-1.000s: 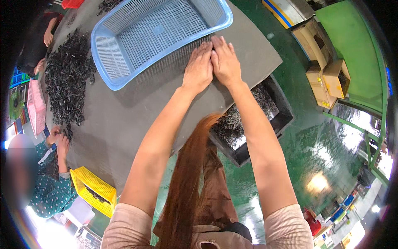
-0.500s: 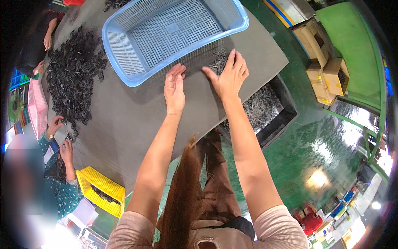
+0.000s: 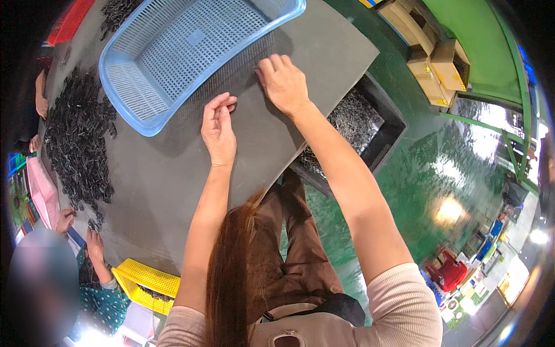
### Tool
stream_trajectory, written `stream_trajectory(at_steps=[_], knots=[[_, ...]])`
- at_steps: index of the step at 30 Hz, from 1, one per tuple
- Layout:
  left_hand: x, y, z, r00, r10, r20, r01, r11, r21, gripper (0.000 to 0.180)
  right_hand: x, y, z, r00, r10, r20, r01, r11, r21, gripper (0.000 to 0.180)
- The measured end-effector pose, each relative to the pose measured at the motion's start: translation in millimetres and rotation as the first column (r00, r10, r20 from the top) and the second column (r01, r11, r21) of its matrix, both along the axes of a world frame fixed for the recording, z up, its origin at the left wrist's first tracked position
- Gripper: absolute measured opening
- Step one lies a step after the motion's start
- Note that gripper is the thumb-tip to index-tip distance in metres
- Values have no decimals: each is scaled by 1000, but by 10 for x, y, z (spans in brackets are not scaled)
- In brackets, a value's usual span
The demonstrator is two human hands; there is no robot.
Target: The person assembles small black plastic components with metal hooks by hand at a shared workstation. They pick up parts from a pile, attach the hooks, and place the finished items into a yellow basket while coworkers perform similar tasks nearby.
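Observation:
My right hand [image 3: 281,84] hovers at or just over the grey tabletop [image 3: 167,191], in front of the blue plastic basket [image 3: 173,110]. Its fingers are curled under, and what they hold, if anything, is hidden. To its left, my left hand [image 3: 219,130] is open, palm turned inward and fingers loosely bent, near the basket's front rim. No object shows in the left hand. Below the table's right edge stands a black crate [image 3: 393,136] heaped with small thin metal wire pieces [image 3: 355,121].
A wide pile of small black parts [image 3: 78,139] lies on the table's left side. Two other people work there, one handling a small part beside a yellow basket [image 3: 147,274]. A pink basket [image 3: 43,188] and a red one [image 3: 69,23] stand farther left; cardboard boxes [image 3: 430,75] sit at right.
The view has shifted. My right hand has gone from spread fingers to curled ones, and the small heap of wire pieces beside it no longer shows. My left hand's fingers are more bent.

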State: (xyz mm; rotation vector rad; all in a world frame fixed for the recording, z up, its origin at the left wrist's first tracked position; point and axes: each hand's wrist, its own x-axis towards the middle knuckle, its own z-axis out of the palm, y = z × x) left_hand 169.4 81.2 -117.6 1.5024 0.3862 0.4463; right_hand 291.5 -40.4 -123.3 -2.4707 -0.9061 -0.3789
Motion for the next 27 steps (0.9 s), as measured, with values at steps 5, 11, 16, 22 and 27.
stream_trajectory(at_steps=[5,11,16,22,27], knots=[[-7,-6,-44,999,-11,35,10,1000,17,20,-15,-45,3,981,192,-36,-193,981,0,12],[-13,-3,-12,1000,3,-6,-3,997,81,19,-12,10,120,904,-44,-424,237,879,414,9],[-15,-30,-26,999,-20,-32,23,993,118,17,70,-154,230,261,626,-734,907,101,408,15],[-19,-72,-106,1000,-13,-7,14,987,161,17,-80,-534,268,243,953,-183,962,-212,171,18],[20,-107,-130,999,-31,-12,33,956,291,17,-559,-1467,769,412,898,-154,906,-385,178,23]])
